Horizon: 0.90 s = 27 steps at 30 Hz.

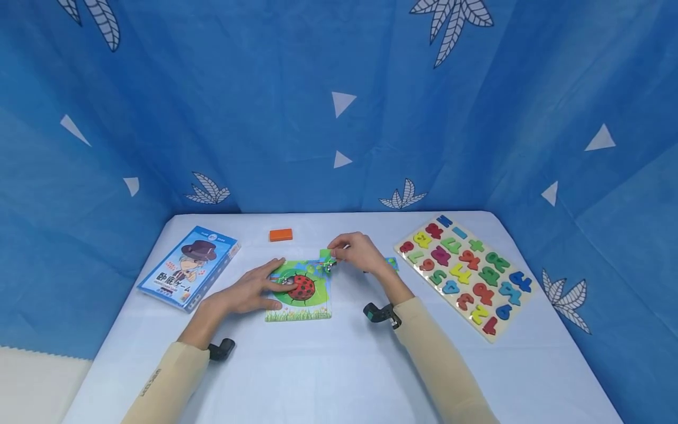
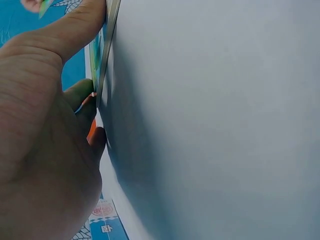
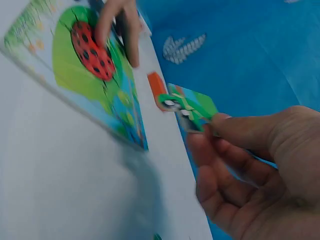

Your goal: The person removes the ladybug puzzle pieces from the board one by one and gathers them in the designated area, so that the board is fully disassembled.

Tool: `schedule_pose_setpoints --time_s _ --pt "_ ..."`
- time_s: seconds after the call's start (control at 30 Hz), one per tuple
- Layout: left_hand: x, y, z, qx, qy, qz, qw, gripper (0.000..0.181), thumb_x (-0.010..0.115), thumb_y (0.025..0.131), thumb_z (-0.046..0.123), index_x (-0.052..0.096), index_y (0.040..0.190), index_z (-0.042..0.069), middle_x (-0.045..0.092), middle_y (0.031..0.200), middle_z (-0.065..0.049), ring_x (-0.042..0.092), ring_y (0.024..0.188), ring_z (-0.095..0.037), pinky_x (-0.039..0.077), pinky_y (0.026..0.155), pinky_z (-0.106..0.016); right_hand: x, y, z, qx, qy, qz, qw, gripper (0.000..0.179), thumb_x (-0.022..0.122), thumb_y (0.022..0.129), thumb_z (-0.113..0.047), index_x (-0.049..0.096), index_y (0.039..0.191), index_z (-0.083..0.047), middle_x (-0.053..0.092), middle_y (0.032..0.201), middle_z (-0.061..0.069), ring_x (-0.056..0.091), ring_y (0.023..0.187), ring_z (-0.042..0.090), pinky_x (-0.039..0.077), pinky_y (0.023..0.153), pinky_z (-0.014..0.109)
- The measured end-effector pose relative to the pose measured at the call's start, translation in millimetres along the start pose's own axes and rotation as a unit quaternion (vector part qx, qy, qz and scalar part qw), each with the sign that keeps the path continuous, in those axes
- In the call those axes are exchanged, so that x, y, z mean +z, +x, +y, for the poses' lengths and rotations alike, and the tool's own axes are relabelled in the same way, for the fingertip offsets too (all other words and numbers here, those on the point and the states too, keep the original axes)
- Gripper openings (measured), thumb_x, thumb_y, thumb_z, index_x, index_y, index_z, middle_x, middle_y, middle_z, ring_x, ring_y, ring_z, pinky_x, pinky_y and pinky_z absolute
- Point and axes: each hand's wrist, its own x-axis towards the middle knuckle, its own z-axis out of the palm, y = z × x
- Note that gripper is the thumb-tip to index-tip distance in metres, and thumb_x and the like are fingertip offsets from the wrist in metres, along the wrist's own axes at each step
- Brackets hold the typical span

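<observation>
A square ladybug picture puzzle (image 1: 323, 312) lies flat on the white table, its red beetle on a green patch. My left hand (image 1: 246, 292) rests on its left part with the fingers extended over the picture. Between thumb and fingertips my right hand (image 1: 360, 252) pinches a small green puzzle piece (image 3: 200, 102) with cartoon eyes. That piece is held up by the puzzle's upper right corner; whether they touch I cannot tell. Another green and blue piece (image 1: 392, 263) lies partly hidden behind the right wrist.
An orange block (image 1: 281, 235) lies behind the puzzle. To the left is a blue card-game box (image 1: 193, 268). On the right lies a board (image 1: 444, 292) of coloured number shapes. Blue patterned cloth (image 1: 296, 118) hangs behind the table.
</observation>
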Motion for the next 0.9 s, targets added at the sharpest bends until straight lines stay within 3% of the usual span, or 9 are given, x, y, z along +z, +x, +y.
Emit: schedule_pose_setpoints --time_s 0.33,0.6,0.9 --pt "1.0 -1.9 -0.8 0.009 0.008 0.009 0.9999 0.056 0.075 0.089 0.043 0.057 0.142 0.038 0.012 0.169 -0.012 0.008 0.154 -0.037 0.019 0.117 -0.067 -25 -3.7 23 0.064 -0.039 -0.036 0.9965 0.01 0.07 0.094 -0.019 0.077 0.099 -0.014 0.072 0.088 -0.001 0.068 0.078 0.017 0.054 0.071 0.032" --pt "1.5 -1.2 -0.6 0.027 0.016 0.024 0.9992 0.055 0.075 0.088 0.042 0.06 0.141 0.034 0.016 0.167 -0.018 0.013 0.152 -0.043 0.021 0.115 -0.069 -25 -2.9 34 0.053 -0.144 -0.035 0.9876 0.004 0.073 0.093 -0.021 0.077 0.092 -0.018 0.071 0.086 -0.007 0.062 0.078 0.013 0.05 0.072 0.03" --pt "0.7 -1.3 1.4 0.018 0.009 0.018 0.9996 0.055 0.076 0.088 0.041 0.06 0.14 0.034 0.016 0.167 -0.016 0.011 0.153 -0.041 0.02 0.116 -0.069 -21 -1.8 38 0.068 -0.166 -0.031 0.9834 0.006 0.073 0.094 -0.022 0.078 0.097 -0.02 0.071 0.088 -0.007 0.06 0.081 0.014 0.05 0.072 0.03"
